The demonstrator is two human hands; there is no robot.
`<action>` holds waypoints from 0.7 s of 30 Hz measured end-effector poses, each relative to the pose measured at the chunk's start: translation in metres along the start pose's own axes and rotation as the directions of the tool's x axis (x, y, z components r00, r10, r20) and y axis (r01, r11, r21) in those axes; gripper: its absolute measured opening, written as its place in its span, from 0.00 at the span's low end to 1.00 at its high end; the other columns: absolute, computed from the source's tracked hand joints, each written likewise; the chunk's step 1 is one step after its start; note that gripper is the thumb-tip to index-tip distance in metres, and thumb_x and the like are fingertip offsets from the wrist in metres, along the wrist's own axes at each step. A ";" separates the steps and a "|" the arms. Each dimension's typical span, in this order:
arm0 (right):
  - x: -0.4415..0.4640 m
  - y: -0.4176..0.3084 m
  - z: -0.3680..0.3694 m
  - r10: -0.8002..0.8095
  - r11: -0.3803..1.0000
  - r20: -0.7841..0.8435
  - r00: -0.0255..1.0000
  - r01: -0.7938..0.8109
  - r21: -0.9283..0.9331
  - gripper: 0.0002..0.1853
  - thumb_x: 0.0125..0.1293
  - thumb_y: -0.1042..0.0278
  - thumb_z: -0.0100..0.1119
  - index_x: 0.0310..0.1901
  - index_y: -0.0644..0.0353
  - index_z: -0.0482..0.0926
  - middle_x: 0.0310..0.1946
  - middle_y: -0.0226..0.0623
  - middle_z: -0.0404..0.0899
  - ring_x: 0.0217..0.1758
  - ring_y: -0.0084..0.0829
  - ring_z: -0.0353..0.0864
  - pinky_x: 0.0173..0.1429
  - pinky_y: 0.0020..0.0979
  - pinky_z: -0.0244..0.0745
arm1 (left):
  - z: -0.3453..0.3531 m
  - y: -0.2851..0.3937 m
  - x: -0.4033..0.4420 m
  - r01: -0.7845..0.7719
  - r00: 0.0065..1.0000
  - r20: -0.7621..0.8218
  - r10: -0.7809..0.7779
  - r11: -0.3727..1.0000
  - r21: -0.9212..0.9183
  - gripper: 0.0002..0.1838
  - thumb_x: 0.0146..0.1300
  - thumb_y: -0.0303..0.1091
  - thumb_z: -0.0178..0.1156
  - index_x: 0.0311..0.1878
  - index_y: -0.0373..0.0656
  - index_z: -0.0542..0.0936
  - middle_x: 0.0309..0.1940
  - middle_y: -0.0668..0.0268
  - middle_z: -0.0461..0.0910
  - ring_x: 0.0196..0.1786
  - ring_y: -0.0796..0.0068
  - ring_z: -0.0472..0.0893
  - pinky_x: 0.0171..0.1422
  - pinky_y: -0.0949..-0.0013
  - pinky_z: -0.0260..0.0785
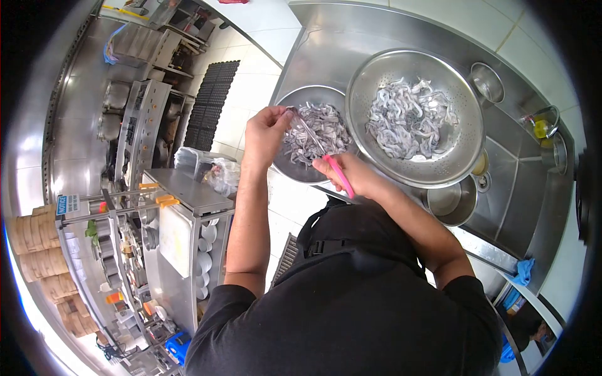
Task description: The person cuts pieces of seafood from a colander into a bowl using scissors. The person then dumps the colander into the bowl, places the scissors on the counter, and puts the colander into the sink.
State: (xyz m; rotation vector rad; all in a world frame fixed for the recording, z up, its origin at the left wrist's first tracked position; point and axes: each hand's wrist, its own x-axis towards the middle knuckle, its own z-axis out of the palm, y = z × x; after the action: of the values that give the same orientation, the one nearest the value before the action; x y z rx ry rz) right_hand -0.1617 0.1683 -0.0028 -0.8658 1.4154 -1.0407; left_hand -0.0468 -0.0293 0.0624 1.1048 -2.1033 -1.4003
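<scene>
My left hand (266,130) is closed in a pinch on a small dark-tipped grey shrimp (291,111), above the left rim of a metal bowl (290,168). My right hand (356,173) grips scissors (339,174) by their pink handles. Their metal blades point up and left to the fingertips of my left hand; whether they touch the shrimp is hard to see. Grey-white raw shrimp (320,128) are heaped in the bowl. To its right, a larger perforated metal colander (463,128) holds another pile of shrimp (411,119).
The colander stands over a stainless steel sink (511,188). Partly beneath it sits a metal pot (461,210); a small strainer (486,83) lies behind. A blue cloth (524,271) hangs at the right edge. On the left are a steel counter (188,188) and bamboo steamers (41,263).
</scene>
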 end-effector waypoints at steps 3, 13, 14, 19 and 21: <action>-0.004 0.001 0.002 0.037 0.997 -0.014 0.999 -0.038 -0.073 0.41 0.72 0.22 0.56 0.25 0.61 0.80 0.17 0.30 0.74 0.23 0.28 0.77 0.32 0.35 0.70 | -0.002 0.002 -0.001 0.032 0.999 0.036 -0.029 0.995 -0.094 0.16 0.73 0.30 0.68 0.58 0.29 0.85 0.41 0.65 0.88 0.42 0.80 0.83 0.51 0.74 0.76; -0.009 -0.012 -0.001 0.000 0.991 -0.065 0.998 -0.009 -0.135 0.42 0.71 0.21 0.55 0.37 0.65 0.87 0.28 0.44 0.85 0.33 0.40 0.84 0.45 0.42 0.75 | 0.010 0.010 -0.013 -0.022 1.000 0.012 0.024 0.986 -0.165 0.14 0.73 0.28 0.68 0.58 0.32 0.85 0.44 0.64 0.89 0.45 0.79 0.84 0.55 0.73 0.76; -0.010 -0.014 -0.002 0.002 0.990 -0.060 0.998 -0.010 -0.139 0.42 0.71 0.21 0.55 0.37 0.64 0.87 0.28 0.45 0.85 0.34 0.41 0.84 0.45 0.42 0.76 | 0.011 0.012 -0.015 -0.016 1.000 -0.001 0.016 0.986 -0.165 0.13 0.73 0.28 0.69 0.57 0.32 0.85 0.43 0.65 0.89 0.46 0.79 0.84 0.55 0.73 0.76; -0.010 -0.011 -0.002 -0.022 0.989 -0.066 0.998 0.012 -0.149 0.42 0.72 0.22 0.54 0.36 0.64 0.87 0.27 0.45 0.85 0.33 0.42 0.84 0.44 0.42 0.75 | 0.013 0.009 -0.019 -0.043 0.998 -0.047 0.038 0.993 -0.112 0.11 0.72 0.26 0.70 0.53 0.33 0.84 0.42 0.64 0.89 0.44 0.78 0.85 0.53 0.73 0.77; -0.008 -0.009 0.000 -0.018 0.990 -0.077 0.997 0.007 -0.141 0.42 0.71 0.22 0.55 0.35 0.65 0.86 0.26 0.46 0.84 0.32 0.42 0.84 0.43 0.42 0.75 | 0.016 0.008 -0.023 -0.054 0.998 -0.047 0.048 0.989 -0.139 0.11 0.72 0.25 0.70 0.53 0.32 0.83 0.41 0.63 0.89 0.44 0.78 0.86 0.49 0.74 0.77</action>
State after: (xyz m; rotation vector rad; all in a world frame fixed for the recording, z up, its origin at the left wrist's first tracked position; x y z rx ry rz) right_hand -0.1614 0.1729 0.0082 -0.9458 1.5652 -1.0027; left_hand -0.0465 0.0000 0.0657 1.0098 -1.9567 -1.4620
